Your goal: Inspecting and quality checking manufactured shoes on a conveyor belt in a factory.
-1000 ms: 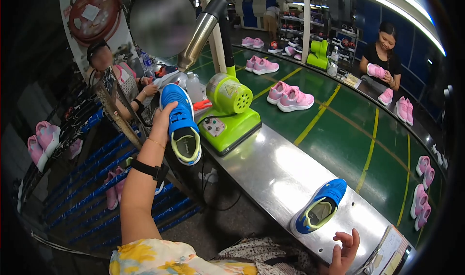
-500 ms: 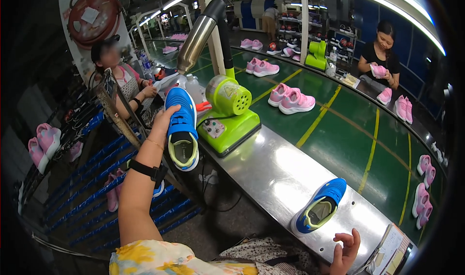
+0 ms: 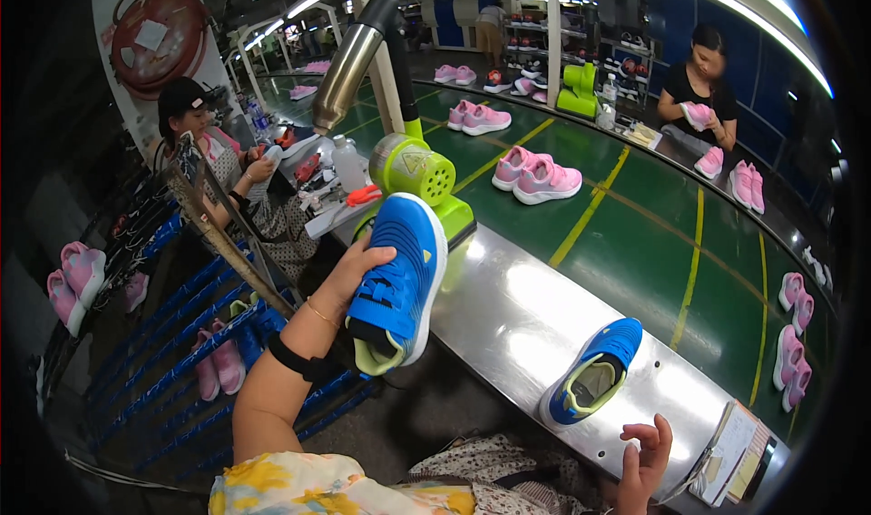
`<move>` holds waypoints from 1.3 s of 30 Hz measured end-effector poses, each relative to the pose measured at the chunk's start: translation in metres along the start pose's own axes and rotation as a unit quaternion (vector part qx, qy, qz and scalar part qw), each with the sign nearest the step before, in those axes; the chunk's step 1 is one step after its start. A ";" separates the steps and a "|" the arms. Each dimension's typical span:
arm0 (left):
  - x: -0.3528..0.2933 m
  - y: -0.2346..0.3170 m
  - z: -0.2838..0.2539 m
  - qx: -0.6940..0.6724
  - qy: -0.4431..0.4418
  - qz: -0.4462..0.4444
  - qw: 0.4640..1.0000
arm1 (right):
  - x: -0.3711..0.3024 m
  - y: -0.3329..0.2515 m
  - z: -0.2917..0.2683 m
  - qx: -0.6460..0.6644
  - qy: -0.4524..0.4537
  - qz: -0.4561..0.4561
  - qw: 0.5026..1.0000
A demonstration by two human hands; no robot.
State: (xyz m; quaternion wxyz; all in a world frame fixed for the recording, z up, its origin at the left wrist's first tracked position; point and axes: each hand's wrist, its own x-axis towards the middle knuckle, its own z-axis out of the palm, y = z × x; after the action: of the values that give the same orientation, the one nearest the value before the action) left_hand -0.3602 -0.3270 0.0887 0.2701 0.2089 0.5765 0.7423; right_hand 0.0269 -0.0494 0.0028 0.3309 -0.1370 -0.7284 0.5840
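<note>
My left hand (image 3: 361,265) grips a blue sneaker (image 3: 399,274) with a white sole, thumb over its upper, holding it tilted in the air before the green hot-air blower (image 3: 417,170). The shoe's toe points up and its opening faces down toward me. A second blue sneaker (image 3: 599,374), with pale green lining, stands on the metal bench top (image 3: 508,306). Close to its heel, my right hand (image 3: 646,456) is raised over the bench's near edge, fingers parted and slightly curled, holding nothing.
A green conveyor belt (image 3: 635,252) carries pairs of pink sneakers (image 3: 544,177) beyond the bench. Clipped papers (image 3: 730,447) lie at the bench's right end. A rack with blue-wrapped rails (image 3: 172,370) stands at left. Co-workers sit at far left and far right, each handling a shoe.
My left hand has brought the blue sneaker rightward and nearer to me, turning it so more of its side shows. My right hand has barely moved. The view has shifted slightly.
</note>
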 end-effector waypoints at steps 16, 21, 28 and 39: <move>-0.002 -0.043 0.125 -0.019 -0.265 -0.209 0.941 | -0.016 0.009 -0.010 -0.034 0.025 -0.019 0.999; 0.000 -0.045 0.143 -0.078 -0.260 -0.195 0.942 | -0.013 0.012 -0.013 -0.033 -0.004 -0.023 0.999; -0.002 -0.079 0.218 -0.358 -0.185 -0.112 0.908 | 0.000 0.014 0.007 0.237 0.010 0.034 0.971; -0.037 -0.148 0.286 -0.305 -0.468 -0.230 0.797 | 0.007 0.027 -0.108 0.495 0.186 -0.008 0.849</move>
State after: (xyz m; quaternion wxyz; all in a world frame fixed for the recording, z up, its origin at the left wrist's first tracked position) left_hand -0.1306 -0.1106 0.0163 0.7196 0.2983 0.1551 0.6075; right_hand 0.0864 0.0441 -0.0094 0.4886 -0.0554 -0.2693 0.8280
